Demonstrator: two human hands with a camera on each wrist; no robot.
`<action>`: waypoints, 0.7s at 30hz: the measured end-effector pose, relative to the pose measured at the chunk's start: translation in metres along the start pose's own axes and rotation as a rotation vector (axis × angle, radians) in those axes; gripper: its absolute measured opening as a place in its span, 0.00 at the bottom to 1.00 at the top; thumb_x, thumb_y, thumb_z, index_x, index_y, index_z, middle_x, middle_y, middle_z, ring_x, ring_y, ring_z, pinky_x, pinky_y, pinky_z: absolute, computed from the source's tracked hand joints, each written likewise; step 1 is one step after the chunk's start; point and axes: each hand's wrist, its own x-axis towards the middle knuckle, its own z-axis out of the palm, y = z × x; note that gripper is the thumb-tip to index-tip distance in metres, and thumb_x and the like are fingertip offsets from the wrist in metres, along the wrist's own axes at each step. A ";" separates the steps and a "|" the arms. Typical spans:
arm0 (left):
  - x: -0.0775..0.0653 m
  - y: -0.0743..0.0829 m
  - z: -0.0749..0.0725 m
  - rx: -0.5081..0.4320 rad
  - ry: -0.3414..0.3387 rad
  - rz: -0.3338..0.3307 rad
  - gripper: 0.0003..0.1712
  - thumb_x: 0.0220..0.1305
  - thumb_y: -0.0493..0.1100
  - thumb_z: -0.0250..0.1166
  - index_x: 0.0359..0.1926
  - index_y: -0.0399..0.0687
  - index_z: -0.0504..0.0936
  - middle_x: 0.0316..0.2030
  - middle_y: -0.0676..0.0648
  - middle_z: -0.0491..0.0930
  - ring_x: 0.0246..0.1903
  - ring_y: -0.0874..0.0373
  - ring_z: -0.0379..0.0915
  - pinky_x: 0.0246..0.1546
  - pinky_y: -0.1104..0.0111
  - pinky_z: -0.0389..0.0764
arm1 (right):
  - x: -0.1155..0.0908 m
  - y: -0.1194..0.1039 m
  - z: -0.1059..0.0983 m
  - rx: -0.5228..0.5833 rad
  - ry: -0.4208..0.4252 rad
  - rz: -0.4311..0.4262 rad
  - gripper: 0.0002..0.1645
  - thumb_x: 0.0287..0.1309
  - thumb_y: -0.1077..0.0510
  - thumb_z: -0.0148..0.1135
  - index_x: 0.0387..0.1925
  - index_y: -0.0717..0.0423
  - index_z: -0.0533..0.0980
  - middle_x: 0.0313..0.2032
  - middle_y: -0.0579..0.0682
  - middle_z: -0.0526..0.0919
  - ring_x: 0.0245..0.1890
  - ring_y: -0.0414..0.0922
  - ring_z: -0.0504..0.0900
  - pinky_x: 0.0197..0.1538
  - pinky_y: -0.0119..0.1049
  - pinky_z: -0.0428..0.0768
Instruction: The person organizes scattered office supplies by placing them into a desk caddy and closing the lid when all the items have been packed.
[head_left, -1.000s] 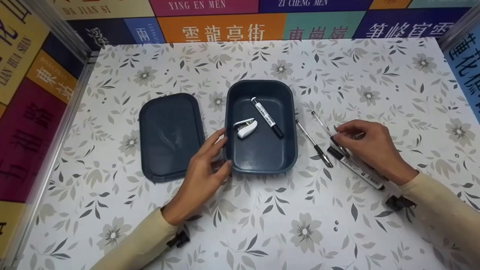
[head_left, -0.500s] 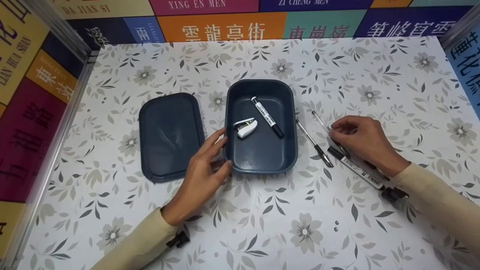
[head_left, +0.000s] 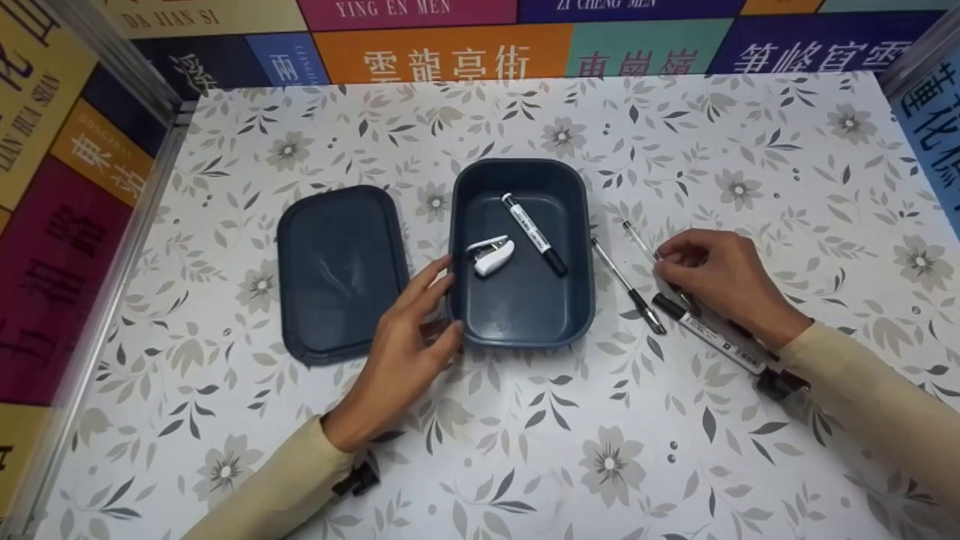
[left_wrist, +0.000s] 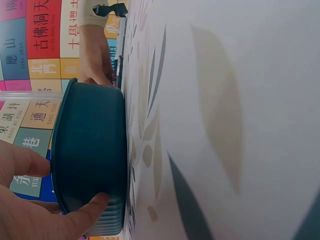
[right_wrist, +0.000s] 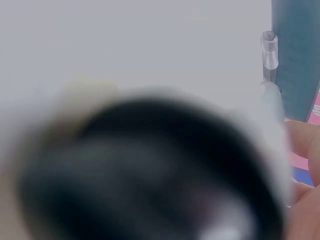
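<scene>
A dark blue box [head_left: 523, 315] stands uncovered on the table. Inside it lie a white stapler [head_left: 494, 257] and a black-and-white marker [head_left: 534, 234]. My left hand [head_left: 409, 341] rests against the box's left side, its fingertips at the wall and rim; the left wrist view shows the fingers [left_wrist: 90, 210] on the wall. To the right of the box, my right hand [head_left: 724, 274] pinches a clear-barrelled pen [head_left: 639, 237] between thumb and forefinger, and covers part of it. A second pen [head_left: 626, 283] lies between that hand and the box. A larger marker [head_left: 712, 337] lies below the right hand.
The box's dark blue lid [head_left: 341, 274] lies flat to the left. A flower-patterned cover [head_left: 525, 465] spans the table, with lettered panels [head_left: 442, 56] along the back and sides. Something dark and blurred [right_wrist: 165, 175] fills much of the right wrist view.
My right hand has shifted slightly left and up along the clear-barrelled pen, its fingertips closing on it. The left hand, box and lid stay in place.
</scene>
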 end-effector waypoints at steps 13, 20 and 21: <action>0.000 0.000 0.000 -0.012 0.001 -0.001 0.35 0.72 0.25 0.65 0.78 0.28 0.71 0.84 0.44 0.62 0.70 0.42 0.78 0.55 0.64 0.90 | 0.000 0.001 -0.002 0.007 -0.021 0.012 0.12 0.66 0.62 0.72 0.48 0.55 0.92 0.37 0.52 0.92 0.33 0.37 0.84 0.36 0.21 0.78; -0.001 0.000 0.000 -0.004 0.006 0.003 0.35 0.71 0.25 0.65 0.77 0.28 0.72 0.84 0.45 0.62 0.70 0.42 0.78 0.54 0.65 0.90 | 0.000 -0.001 0.000 0.016 -0.020 0.035 0.11 0.65 0.61 0.73 0.48 0.54 0.92 0.36 0.50 0.92 0.33 0.37 0.85 0.37 0.21 0.79; -0.001 0.000 0.000 -0.004 0.006 0.005 0.35 0.71 0.25 0.65 0.77 0.28 0.72 0.84 0.45 0.62 0.70 0.41 0.77 0.54 0.64 0.90 | 0.000 -0.001 0.000 0.013 -0.019 0.035 0.11 0.65 0.61 0.74 0.47 0.55 0.92 0.36 0.50 0.92 0.33 0.37 0.85 0.37 0.21 0.79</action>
